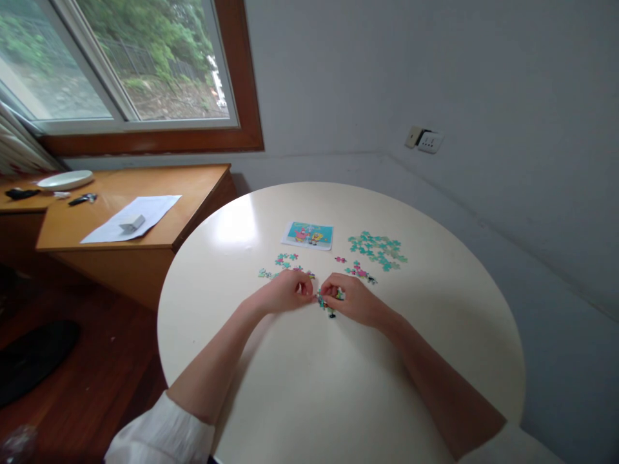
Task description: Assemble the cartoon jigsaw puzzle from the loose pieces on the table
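My left hand [288,291] and my right hand [356,299] meet near the middle of the round table, fingertips almost touching. Between them lies a small cluster of joined jigsaw puzzle pieces [325,303], partly hidden by my right fingers. The right thumb and fingers are closed on this cluster. My left thumb and index finger pinch at its left edge; the piece in them is too small to see clearly. Loose pink and teal pieces [286,259] lie just beyond the left hand. More pink pieces [358,269] sit past the right knuckles.
A cartoon picture card [308,236] lies flat further back on the white table [416,399]. Several teal pieces [377,248] are spread to its right. At the left, a wooden desk [203,187] carries paper [155,209], a small white box [132,223] and a white plate [66,180].
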Motion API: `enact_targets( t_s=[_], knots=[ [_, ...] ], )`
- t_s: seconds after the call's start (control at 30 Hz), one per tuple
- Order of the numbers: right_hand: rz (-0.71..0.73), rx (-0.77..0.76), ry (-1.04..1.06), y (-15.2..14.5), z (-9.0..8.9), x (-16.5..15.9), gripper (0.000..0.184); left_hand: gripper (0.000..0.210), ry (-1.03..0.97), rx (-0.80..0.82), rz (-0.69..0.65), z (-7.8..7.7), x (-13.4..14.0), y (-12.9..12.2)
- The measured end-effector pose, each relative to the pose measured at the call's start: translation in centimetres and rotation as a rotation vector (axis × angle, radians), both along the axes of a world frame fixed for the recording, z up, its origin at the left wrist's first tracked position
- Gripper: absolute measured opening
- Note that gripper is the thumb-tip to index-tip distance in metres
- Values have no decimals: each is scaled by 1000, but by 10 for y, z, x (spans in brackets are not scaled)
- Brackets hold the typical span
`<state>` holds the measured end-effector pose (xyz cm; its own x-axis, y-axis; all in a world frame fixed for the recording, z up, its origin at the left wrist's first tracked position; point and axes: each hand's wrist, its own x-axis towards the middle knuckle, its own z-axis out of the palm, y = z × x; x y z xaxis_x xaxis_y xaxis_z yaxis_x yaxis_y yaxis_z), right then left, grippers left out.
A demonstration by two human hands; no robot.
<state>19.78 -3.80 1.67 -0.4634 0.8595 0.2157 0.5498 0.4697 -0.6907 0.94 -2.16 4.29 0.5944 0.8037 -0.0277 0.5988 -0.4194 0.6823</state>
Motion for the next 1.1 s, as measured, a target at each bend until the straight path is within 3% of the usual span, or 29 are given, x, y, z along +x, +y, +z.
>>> enact_targets(
  t_s=[0.1,0.27,0.43,0.63,1.1],
  knots=[
    [-69,42,28,3,0,1,8,15,-44,82,97,0,-5,5],
    [-92,90,17,5,1,2,9,19,-46,74,121,-3,-11,10],
    [-55,76,9,4,-4,1,11,16,-6,19,46,-6,-5,8],
    [-57,65,-17,3,-5,1,11,9,45,104,-124,-8,-1,6],
    [-32,90,-98,3,-4,1,12,9,84,71,-98,-5,1,4]
  ],
)
